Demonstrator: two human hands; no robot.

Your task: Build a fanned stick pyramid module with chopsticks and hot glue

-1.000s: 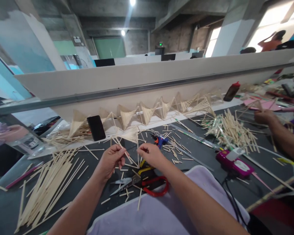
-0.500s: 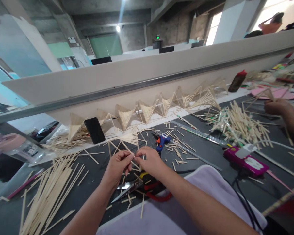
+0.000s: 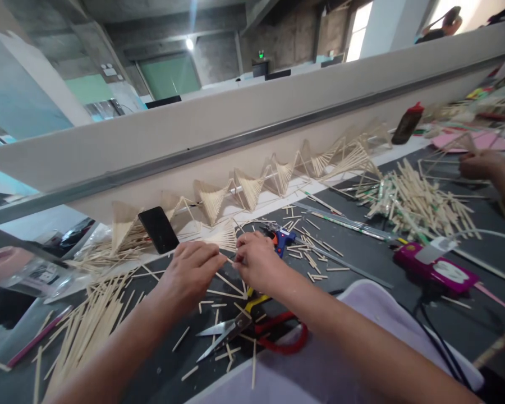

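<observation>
My left hand (image 3: 196, 272) and my right hand (image 3: 255, 258) are close together over the dark table, both with bent fingers on a stick structure (image 3: 225, 235) of thin wooden sticks. The fan of sticks rises behind the hands, and a few sticks run down below them. Fingers hide the exact points of grip. Red-handled scissors (image 3: 223, 331) lie open below the hands, beside a yellow-handled tool (image 3: 256, 303). To the right of my right hand lies a blue glue gun (image 3: 284, 238).
Long sticks (image 3: 88, 325) lie at left, near a black phone (image 3: 159, 230). Twisted stick models (image 3: 248, 191) line the wall. Short sticks (image 3: 421, 202), a magenta power strip (image 3: 437, 266) and a bottle (image 3: 407, 123) are right. Another person's hand (image 3: 482, 164) holds sticks at far right.
My left hand has turned palm down and shifted up and left. The structure has tilted under my fingers, and more of the scissors shows. The view has moved slightly.
</observation>
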